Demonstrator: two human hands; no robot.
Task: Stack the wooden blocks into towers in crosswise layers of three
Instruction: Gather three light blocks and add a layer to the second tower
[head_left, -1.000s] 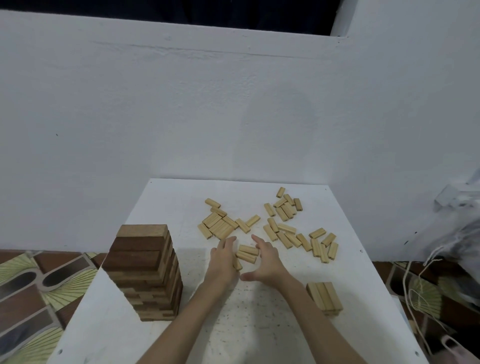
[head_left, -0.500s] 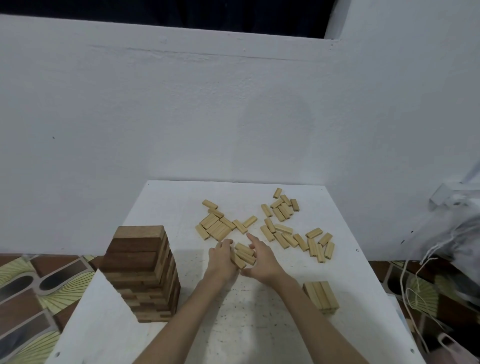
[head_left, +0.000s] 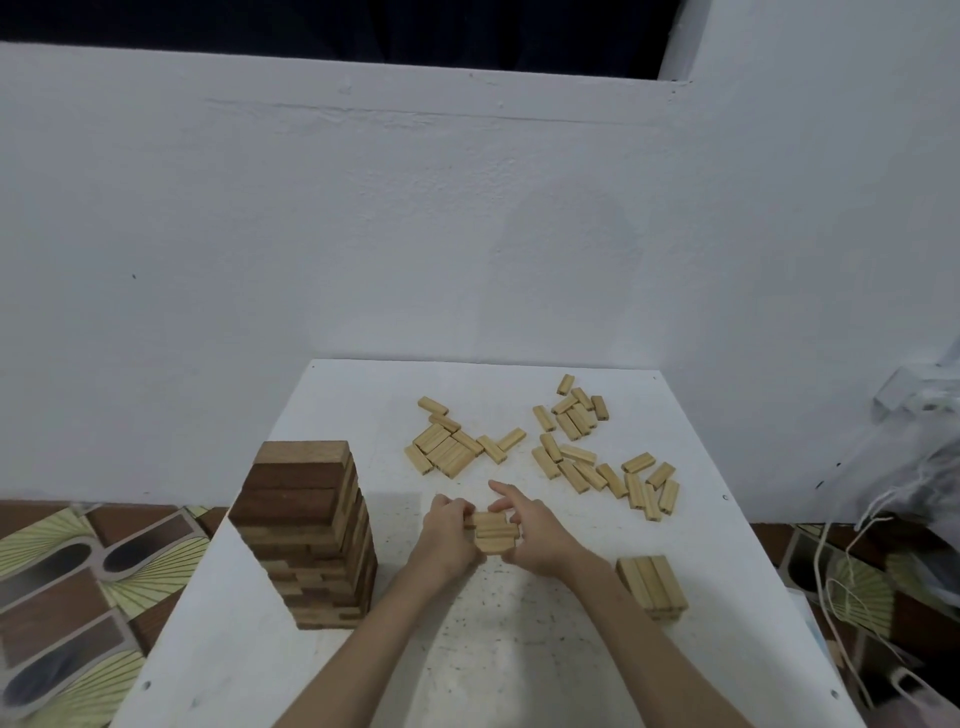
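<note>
Both hands meet near the middle of the white surface (head_left: 519, 649), gathering a small bundle of blocks (head_left: 493, 531) between them. The left hand (head_left: 448, 535) grasps the bundle's left end with curled fingers. The right hand (head_left: 532, 535) holds the right end, thumb and lower fingers curled round it, while its index finger points out toward the far side. The bundle looks like about three pale blocks lying side by side; whether it rests on the surface or is lifted just above it I cannot tell.

To the left stands a tall tower (head_left: 309, 535) of crosswise layers, dark brown in its upper layers and lighter lower down, near the surface's left edge. Near the right edge sits a low stack (head_left: 652, 584), with three pale blocks side by side on top.

Beyond the hands, loose blocks lie flat in two scatters: a left cluster (head_left: 447, 449), several of them packed side by side, and a larger right scatter (head_left: 597, 462) reaching toward the far right corner.

At the right edge of the view, off the surface, lies a clear plastic bag (head_left: 919, 467) with white cords hanging beside it; its contents are too blurred to tell.
</note>
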